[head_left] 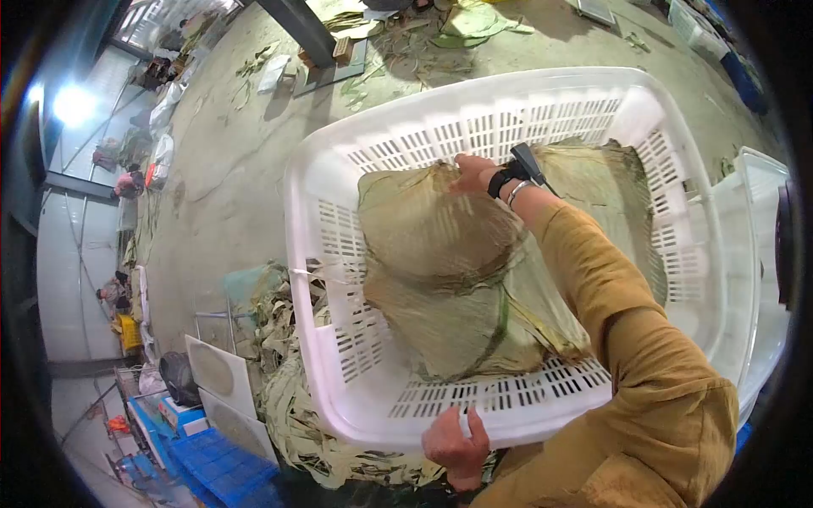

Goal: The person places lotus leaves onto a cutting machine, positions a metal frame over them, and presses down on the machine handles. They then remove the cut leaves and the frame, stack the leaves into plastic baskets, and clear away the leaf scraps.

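Observation:
A large white slotted plastic basket (302,339) holds stacks of broad, flat, dried green-brown leaves (440,224). My right arm, with a black watch and a bracelet at the wrist, reaches across the basket. At the far edge of the left leaf stack, my right hand (471,174) has its fingers bent over the leaf ends, closed on them; the fingertips are partly hidden. My left hand (457,442) is by the basket's near rim, fingers loosely curled and thumb apart, with nothing visible in it. A second leaf stack (593,182) lies to the right, partly behind my arm.
A heap of leaf strips (292,372) lies against the basket's left side. Another clear-white bin (762,254) stands close on the right. Blue crates (224,466) and white panels (218,372) are at lower left. A grey post (301,30) and scattered leaves (474,24) are beyond.

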Action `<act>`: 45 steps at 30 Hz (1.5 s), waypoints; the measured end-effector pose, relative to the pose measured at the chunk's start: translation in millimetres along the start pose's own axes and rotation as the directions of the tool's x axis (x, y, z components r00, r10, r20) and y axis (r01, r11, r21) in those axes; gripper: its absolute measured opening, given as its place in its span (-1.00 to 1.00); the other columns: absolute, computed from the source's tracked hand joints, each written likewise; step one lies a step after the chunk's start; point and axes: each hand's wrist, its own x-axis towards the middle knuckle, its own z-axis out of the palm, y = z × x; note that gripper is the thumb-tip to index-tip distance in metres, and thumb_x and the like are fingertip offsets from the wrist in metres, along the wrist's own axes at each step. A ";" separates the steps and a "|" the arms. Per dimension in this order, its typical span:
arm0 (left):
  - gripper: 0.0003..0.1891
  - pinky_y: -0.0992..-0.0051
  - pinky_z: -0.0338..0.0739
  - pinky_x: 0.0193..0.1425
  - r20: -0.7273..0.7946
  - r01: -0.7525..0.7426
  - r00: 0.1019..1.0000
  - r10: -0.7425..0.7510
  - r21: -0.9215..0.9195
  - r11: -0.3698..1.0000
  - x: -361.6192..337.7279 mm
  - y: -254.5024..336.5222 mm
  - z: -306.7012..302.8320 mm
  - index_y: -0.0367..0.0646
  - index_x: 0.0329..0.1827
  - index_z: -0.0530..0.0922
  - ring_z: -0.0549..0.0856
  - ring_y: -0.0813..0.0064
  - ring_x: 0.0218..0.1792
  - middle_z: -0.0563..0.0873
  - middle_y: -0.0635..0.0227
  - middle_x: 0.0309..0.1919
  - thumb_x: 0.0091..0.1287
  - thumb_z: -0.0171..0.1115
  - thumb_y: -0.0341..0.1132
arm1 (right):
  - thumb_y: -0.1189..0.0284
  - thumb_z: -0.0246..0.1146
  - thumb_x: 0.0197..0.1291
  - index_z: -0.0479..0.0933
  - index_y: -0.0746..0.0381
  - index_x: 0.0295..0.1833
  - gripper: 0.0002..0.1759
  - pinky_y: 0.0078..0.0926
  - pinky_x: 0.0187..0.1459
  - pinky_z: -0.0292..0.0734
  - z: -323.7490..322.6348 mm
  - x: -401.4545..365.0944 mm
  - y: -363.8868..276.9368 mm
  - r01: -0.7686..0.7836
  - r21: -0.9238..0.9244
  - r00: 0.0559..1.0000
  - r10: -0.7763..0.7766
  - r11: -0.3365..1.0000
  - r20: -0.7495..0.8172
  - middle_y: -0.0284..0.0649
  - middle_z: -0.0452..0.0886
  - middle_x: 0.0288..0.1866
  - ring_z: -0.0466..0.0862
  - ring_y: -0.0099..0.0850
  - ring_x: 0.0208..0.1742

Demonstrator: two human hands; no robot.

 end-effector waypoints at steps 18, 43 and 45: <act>-0.83 0.18 0.40 -0.27 0.076 0.030 0.997 -0.027 -0.031 0.999 1.5 2.0 -2.4 -0.20 -0.27 0.58 0.61 0.07 -0.38 0.64 0.19 -0.40 0.12 0.24 -0.34 | 0.55 0.17 0.09 0.37 0.36 0.13 -0.56 -0.21 -0.23 0.51 19.5 -123.3 -62.3 0.556 -0.159 0.587 -0.521 0.816 -0.620 0.00 0.54 -0.28 0.59 -0.13 -0.25; -0.42 0.36 0.26 0.38 0.531 0.739 0.633 0.564 -0.633 -0.233 18.5 106.4 -12.5 -0.25 0.38 0.26 0.45 0.32 0.29 0.44 0.08 0.30 0.39 0.23 -0.21 | 0.40 0.24 0.27 0.39 0.26 0.22 -0.57 -0.24 0.14 0.52 -48.2 -425.4 -59.9 0.244 0.733 0.968 0.111 -0.635 -0.226 -0.20 0.57 0.13 0.59 -0.30 0.10; -0.06 0.33 0.19 0.46 0.619 0.731 0.572 0.538 -0.682 0.008 19.9 121.6 -17.8 -0.28 0.50 -0.03 0.24 0.36 0.42 0.13 0.22 0.47 0.34 -0.04 0.32 | 0.37 0.25 0.27 0.40 0.24 0.22 -0.57 -0.24 0.16 0.49 -38.8 -467.8 -73.7 0.313 0.671 0.945 0.147 -0.672 -0.293 -0.23 0.57 0.12 0.55 -0.32 0.14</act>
